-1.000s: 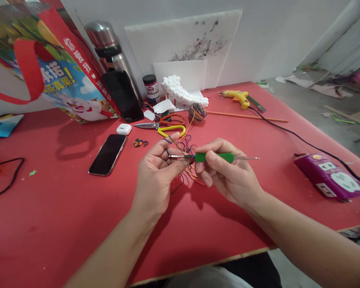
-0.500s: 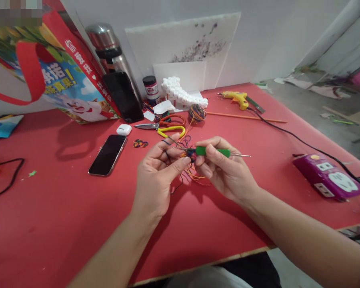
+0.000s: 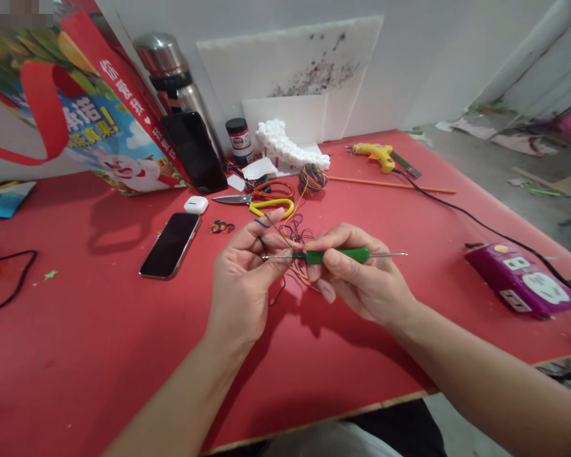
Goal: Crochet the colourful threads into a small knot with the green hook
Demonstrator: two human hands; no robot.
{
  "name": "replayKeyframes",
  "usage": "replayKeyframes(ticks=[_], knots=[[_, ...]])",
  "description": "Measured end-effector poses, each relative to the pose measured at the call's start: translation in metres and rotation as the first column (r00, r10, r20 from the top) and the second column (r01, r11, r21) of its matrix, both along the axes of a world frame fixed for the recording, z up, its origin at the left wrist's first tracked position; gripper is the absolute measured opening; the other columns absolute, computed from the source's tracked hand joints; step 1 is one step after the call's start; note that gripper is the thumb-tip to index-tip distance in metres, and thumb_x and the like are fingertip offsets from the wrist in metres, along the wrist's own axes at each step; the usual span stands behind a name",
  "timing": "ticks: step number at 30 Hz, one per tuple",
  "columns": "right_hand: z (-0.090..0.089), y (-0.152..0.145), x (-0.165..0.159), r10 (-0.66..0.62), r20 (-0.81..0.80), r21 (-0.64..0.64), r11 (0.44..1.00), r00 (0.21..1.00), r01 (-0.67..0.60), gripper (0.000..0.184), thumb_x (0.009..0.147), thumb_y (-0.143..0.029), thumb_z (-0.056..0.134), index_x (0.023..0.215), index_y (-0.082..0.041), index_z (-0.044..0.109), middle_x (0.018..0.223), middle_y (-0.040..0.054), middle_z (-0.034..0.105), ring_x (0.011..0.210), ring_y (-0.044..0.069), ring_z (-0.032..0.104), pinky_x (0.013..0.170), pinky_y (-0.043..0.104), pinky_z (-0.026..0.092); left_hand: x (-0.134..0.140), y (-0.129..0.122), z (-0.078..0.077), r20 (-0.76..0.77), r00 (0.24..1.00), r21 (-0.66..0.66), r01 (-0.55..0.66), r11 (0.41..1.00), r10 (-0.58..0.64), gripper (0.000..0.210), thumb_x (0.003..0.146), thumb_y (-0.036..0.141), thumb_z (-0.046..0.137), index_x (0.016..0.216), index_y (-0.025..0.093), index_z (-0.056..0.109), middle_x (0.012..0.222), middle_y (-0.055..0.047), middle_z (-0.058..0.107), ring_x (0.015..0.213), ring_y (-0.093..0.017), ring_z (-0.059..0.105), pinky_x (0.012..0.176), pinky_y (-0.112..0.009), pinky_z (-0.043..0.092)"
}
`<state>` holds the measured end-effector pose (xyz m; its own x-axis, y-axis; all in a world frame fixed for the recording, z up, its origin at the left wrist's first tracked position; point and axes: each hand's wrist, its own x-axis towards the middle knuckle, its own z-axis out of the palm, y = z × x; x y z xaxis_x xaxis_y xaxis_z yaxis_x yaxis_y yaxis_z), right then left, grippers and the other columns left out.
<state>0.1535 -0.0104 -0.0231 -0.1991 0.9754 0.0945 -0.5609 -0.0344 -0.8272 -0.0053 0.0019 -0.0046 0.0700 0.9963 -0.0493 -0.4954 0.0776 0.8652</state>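
One double-ended crochet hook (image 3: 345, 256) is held nearly level above the red surface (image 3: 314, 374), its green handle pinched by the fingers of the right hand (image 3: 371, 279). Its left tip reaches past a small dark piece of cordwork (image 3: 299, 256), pinched by the left hand (image 3: 242, 285), whose index finger carries a strand (image 3: 280, 232). Just beyond lie scissors (image 3: 269, 205) and a multicoloured cord ball (image 3: 313, 179).

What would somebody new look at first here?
Probably the big colourful bag at the back left of the red table. Then the green-handled hook in the right hand, near the middle, one end by the left hand. The purple socket box sits at the right.
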Motion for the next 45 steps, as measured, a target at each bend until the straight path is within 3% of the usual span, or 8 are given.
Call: replayKeyframes(ticks=[7, 15, 23, 32, 39, 45], knots=[[0.0012, 0.0043, -0.0028, -0.163, -0.030, -0.055, 0.985, 0.986, 0.162, 0.030, 0.078, -0.041, 0.098, 0.089, -0.022, 0.078, 0.067, -0.0026, 0.076, 0.047, 0.009, 0.060, 0.048, 0.022, 0.050, 0.0015, -0.0018, -0.0023, -0.009, 1.000, -0.019, -0.030, 0.999, 0.030, 0.040, 0.067, 0.012, 0.098, 0.103, 0.024, 0.086, 0.076, 0.002, 0.075, 0.072, -0.009, 0.070, 0.073, -0.018, 0.059], [-0.0007, 0.0051, -0.0020, -0.146, -0.016, -0.068, 0.987, 0.989, 0.145, 0.032, 0.080, -0.043, 0.095, 0.090, -0.022, 0.074, 0.069, -0.0026, 0.076, 0.048, 0.009, 0.058, 0.049, 0.023, 0.050, -0.0011, -0.0003, -0.0025, -0.027, 1.000, -0.019, -0.006, 1.000, 0.005, 0.042, 0.068, 0.013, 0.099, 0.106, 0.025, 0.086, 0.087, 0.001, 0.076, 0.076, -0.009, 0.070, 0.071, -0.016, 0.058], [-0.0012, 0.0035, -0.0060, -0.077, -0.079, -0.066, 0.995, 0.994, 0.072, 0.023, 0.083, -0.039, 0.093, 0.091, -0.022, 0.079, 0.070, -0.0013, 0.078, 0.048, 0.010, 0.062, 0.047, 0.022, 0.048, 0.0004, 0.0013, -0.0021, -0.032, 0.999, -0.036, -0.021, 0.999, 0.020, 0.045, 0.066, 0.011, 0.098, 0.107, 0.024, 0.083, 0.082, 0.003, 0.075, 0.075, -0.010, 0.071, 0.072, -0.018, 0.059], [-0.0005, 0.0018, -0.0046, -0.144, -0.017, -0.035, 0.989, 0.989, 0.143, 0.025, 0.087, -0.043, 0.090, 0.094, -0.021, 0.081, 0.074, 0.0001, 0.076, 0.053, 0.010, 0.062, 0.053, 0.025, 0.053, 0.0013, -0.0017, 0.0004, -0.063, 0.994, -0.061, -0.096, 0.994, 0.092, 0.054, 0.057, 0.012, 0.103, 0.106, 0.023, 0.083, 0.075, 0.006, 0.073, 0.069, -0.006, 0.068, 0.071, -0.014, 0.058], [-0.0046, 0.0006, -0.0007, 0.042, -0.046, 0.034, 0.999, 0.998, -0.040, 0.022, 0.089, -0.039, 0.091, 0.100, -0.021, 0.084, 0.077, 0.0021, 0.081, 0.052, 0.011, 0.065, 0.053, 0.026, 0.052, -0.0029, 0.0029, 0.0012, -0.033, 0.996, -0.027, -0.089, 0.996, 0.088, 0.051, 0.054, 0.010, 0.104, 0.100, 0.022, 0.085, 0.068, 0.006, 0.072, 0.063, -0.006, 0.069, 0.065, -0.013, 0.059], [-0.0044, 0.0036, -0.0026, -0.118, -0.061, 0.027, 0.992, 0.991, 0.119, 0.021, 0.088, -0.040, 0.091, 0.096, -0.022, 0.085, 0.075, 0.0000, 0.079, 0.053, 0.009, 0.064, 0.053, 0.023, 0.053, 0.0004, -0.0015, 0.0015, -0.050, 0.995, -0.081, -0.086, 0.993, 0.082, 0.052, 0.056, 0.008, 0.101, 0.104, 0.022, 0.086, 0.069, 0.006, 0.071, 0.065, -0.004, 0.067, 0.070, -0.010, 0.059]])
